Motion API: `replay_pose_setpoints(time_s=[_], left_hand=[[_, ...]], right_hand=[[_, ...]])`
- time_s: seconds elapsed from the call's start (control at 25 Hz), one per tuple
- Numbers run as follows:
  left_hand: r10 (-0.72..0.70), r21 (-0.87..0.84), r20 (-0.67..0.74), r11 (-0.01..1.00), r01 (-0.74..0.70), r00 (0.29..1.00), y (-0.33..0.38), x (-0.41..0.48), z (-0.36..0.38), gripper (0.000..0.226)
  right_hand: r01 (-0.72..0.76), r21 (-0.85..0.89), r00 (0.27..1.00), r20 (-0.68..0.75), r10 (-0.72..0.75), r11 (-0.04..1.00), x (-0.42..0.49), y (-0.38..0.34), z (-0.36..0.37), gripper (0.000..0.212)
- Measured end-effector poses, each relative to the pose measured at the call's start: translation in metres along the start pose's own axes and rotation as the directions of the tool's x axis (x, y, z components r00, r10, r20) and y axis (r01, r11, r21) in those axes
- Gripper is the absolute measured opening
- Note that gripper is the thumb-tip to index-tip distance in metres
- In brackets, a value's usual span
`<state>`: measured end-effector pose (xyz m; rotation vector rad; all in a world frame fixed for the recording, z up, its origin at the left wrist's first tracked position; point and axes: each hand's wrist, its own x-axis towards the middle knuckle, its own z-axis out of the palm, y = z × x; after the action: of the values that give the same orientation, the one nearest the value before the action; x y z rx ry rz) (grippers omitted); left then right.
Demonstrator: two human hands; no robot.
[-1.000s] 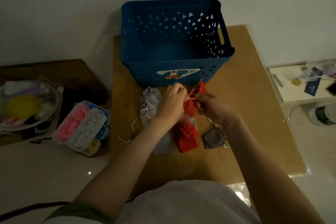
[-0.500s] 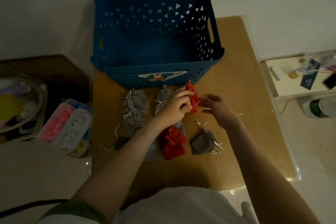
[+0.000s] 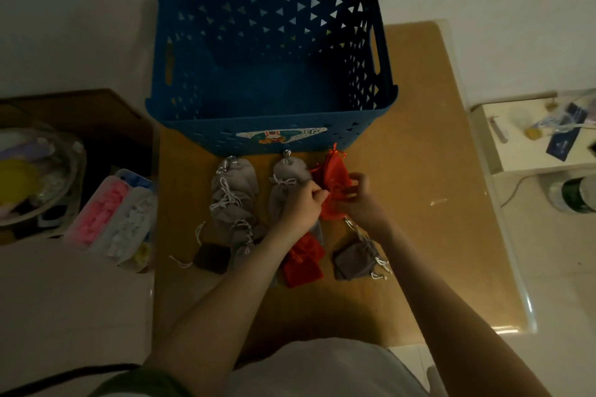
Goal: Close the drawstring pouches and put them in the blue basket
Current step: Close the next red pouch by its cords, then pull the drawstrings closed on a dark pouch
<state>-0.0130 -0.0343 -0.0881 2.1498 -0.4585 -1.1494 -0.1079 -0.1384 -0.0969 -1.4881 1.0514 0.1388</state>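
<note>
1. The red pouch (image 3: 333,177) is held between both hands, just in front of the right part of the blue basket (image 3: 271,121). Its long axis runs away from the person, and its far tip nearly reaches the basket's front wall.
2. The left hand (image 3: 301,206) has curled fingers pinching the pouch's left edge. The right hand (image 3: 359,200) pinches at its right side, apparently on the cord (the light is too dim to trace the cord itself).
3. Both hands are equally near the pouch. The basket lies straight ahead, so the drop likely needs a lift over the front rim, then a short forward reach.
4. The table (image 3: 435,171) shows bare wood to the right of the right hand. On the left are 2 columns of grey pouches (image 3: 233,200). Nearer the person lie a 2nd red pouch (image 3: 303,259) and a dark grey pouch (image 3: 354,259).
</note>
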Motion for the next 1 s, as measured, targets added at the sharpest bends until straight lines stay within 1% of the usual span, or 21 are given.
replay_pose_setpoints(time_s=[0.04, 0.12, 0.16, 0.24, 0.28, 0.36, 0.44, 0.52, 0.56, 0.64, 0.68, 0.72, 0.76, 0.8, 0.88, 0.96, 1.0], left_hand=[[-0.028, -0.114, 0.018, 0.993, 0.03, 0.999, 0.0, 0.0, 0.001, 0.016], [-0.096, -0.325, 0.082, 0.938, 0.118, 0.992, 0.004, -0.002, 0.002, 0.016], [-0.122, -0.385, 0.096, 0.911, 0.15, 0.988, 0.005, -0.004, 0.002, 0.018], [-0.161, -0.438, 0.084, 0.88, 0.181, 0.983, 0.007, -0.008, 0.0, 0.024], [-0.173, -0.423, 0.055, 0.888, 0.18, 0.983, 0.006, -0.008, -0.002, 0.026], [-0.178, -0.336, -0.041, 0.929, 0.154, 0.983, 0.002, -0.009, -0.007, 0.026], [-0.099, -0.183, -0.124, 0.98, 0.076, 0.987, -0.007, -0.009, -0.013, 0.02], [-0.042, -0.039, -0.118, 0.999, 0.038, 0.992, -0.014, -0.013, -0.018, 0.015], [-0.036, -0.001, -0.097, 0.999, 0.036, 0.995, -0.017, -0.013, -0.018, 0.016], [-0.048, 0.031, -0.033, 0.998, 0.049, 0.998, -0.019, -0.016, -0.013, 0.018], [-0.053, 0.047, -0.002, 0.997, 0.053, 0.999, -0.017, -0.018, -0.011, 0.018], [-0.044, 0.065, 0.015, 0.997, 0.043, 0.999, -0.016, -0.02, -0.008, 0.018], [-0.027, 0.08, 0.022, 0.996, 0.025, 0.999, -0.017, -0.021, -0.006, 0.018], [-0.01, 0.097, 0.024, 0.995, 0.007, 1.0, -0.016, -0.023, -0.004, 0.019], [0.021, 0.122, 0.032, 0.992, -0.025, 0.999, -0.016, -0.027, -0.002, 0.018], [0.055, 0.16, 0.049, 0.985, -0.062, 0.997, -0.013, -0.035, -0.003, 0.017], [0.073, 0.198, 0.067, 0.977, -0.085, 0.995, -0.012, -0.04, -0.004, 0.018]], right_hand=[[0.004, -0.041, 1.0, -0.021, -0.005, 0.999, 0.001, 0.002, 0.003, 0.049], [0.014, -0.085, 0.994, -0.109, -0.024, 0.996, 0.005, 0.005, 0.004, 0.04], [0.027, -0.071, 0.989, -0.143, -0.037, 0.997, 0.007, 0.005, 0.002, 0.038], [0.037, 0.003, 0.986, -0.163, -0.036, 0.999, 0.015, 0.006, -0.001, 0.041], [0.016, 0.017, 0.989, -0.149, -0.013, 1.0, 0.019, 0.006, -0.002, 0.046], [-0.041, -0.059, 0.994, -0.101, 0.035, 0.997, 0.024, 0.005, 0.0, 0.051], [-0.034, -0.101, 0.998, -0.061, 0.028, 0.994, 0.023, 0.003, 0.004, 0.048], [-0.001, -0.065, 0.998, -0.062, -0.003, 0.998, 0.018, 0.007, 0.008, 0.056], [0.01, -0.097, 0.996, -0.09, -0.019, 0.995, 0.017, 0.013, 0.006, 0.063], [-0.043, -0.305, 0.993, -0.114, 0.009, 0.951, 0.013, 0.029, -0.002, 0.071], [-0.092, -0.422, 0.994, -0.091, 0.059, 0.902, 0.01, 0.036, -0.008, 0.07], [-0.128, -0.531, 0.992, -0.055, 0.116, 0.838, 0.006, 0.043, -0.013, 0.065], [-0.131, -0.611, 0.989, -0.022, 0.149, 0.781, 0.0, 0.049, -0.016, 0.057], [-0.11, -0.647, 0.99, -0.004, 0.14, 0.754, -0.003, 0.055, -0.017, 0.047], [-0.045, -0.626, 0.999, -0.034, 0.03, 0.779, -0.012, 0.064, -0.013, 0.031], [0.01, -0.56, 0.995, -0.081, -0.067, 0.828, -0.019, 0.066, -0.006, 0.023], [0.052, -0.521, 0.991, -0.076, -0.106, 0.852, -0.022, 0.066, -0.004, 0.018]])
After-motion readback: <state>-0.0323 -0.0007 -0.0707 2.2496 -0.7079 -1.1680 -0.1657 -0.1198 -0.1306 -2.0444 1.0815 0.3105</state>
